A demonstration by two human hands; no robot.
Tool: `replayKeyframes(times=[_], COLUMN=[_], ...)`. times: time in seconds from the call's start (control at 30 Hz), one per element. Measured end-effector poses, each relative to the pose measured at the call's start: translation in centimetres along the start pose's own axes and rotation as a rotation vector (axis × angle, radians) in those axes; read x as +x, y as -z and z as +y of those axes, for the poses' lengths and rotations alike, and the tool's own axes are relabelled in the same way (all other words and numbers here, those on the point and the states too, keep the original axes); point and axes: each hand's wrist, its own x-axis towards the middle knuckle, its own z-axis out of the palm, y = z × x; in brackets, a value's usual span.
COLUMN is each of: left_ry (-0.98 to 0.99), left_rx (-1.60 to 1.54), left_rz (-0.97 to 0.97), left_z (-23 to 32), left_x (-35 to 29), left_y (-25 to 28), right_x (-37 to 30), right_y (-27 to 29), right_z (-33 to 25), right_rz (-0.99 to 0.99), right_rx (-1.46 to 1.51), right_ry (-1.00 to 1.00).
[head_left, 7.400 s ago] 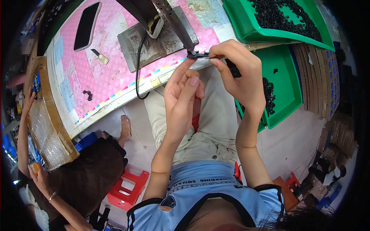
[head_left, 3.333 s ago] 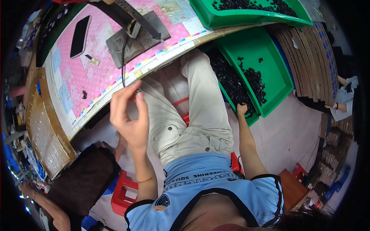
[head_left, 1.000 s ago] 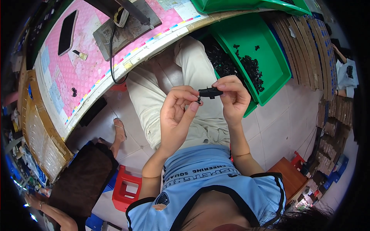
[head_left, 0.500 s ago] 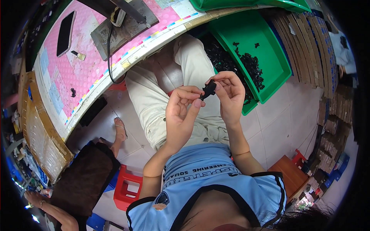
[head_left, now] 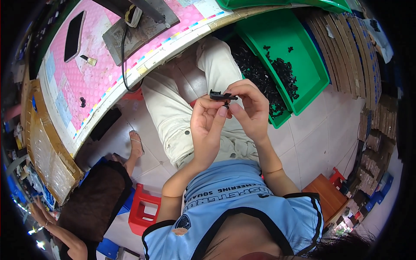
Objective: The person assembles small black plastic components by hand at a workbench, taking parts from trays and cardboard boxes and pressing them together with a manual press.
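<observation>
Over my lap, both hands meet around small black plastic parts. The larger one is a black plastic part, long and flat with a raised block at its left end. My right hand pinches its right end. Just below it, a tiny black piece shows at the closed thumb and fingers of my left hand; its shape is too small to make out. Whether the two pieces touch, I cannot tell. Beyond my right hand, a green tray holds many loose small black parts.
More black parts lie beside that tray. On the pink-covered table are a phone, a metal base plate and a cable. Stacked cardboard stands right. A red stool and another person's arm are at lower left.
The larger black part has been turned from tilted to nearly level and shifted left, over my left fingertips. My right hand has moved slightly left, and the tiny piece now shows below.
</observation>
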Motion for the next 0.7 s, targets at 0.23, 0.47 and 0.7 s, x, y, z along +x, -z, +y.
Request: replayKeyframes(times=[0.23, 0.47, 0.7], left_ry=[0.047, 0.189, 0.245], left_rx=[-0.004, -0.175, -0.238], left_rz=[0.007, -0.02, -0.035], left_z=[0.9, 1.8, 2.0], left_x=[0.1, 0.1, 0.2], left_y=[-0.1, 0.0, 0.1], right_x=[-0.3, 0.1, -0.2], right_y=[0.3, 0.3, 0.5], right_z=[-0.3, -2.1, -2.1], right_rz=[0.117, 0.124, 0.131], right_rx=[0.264, 0.302, 0.241], right_ry=[-0.139, -0.237, -0.244])
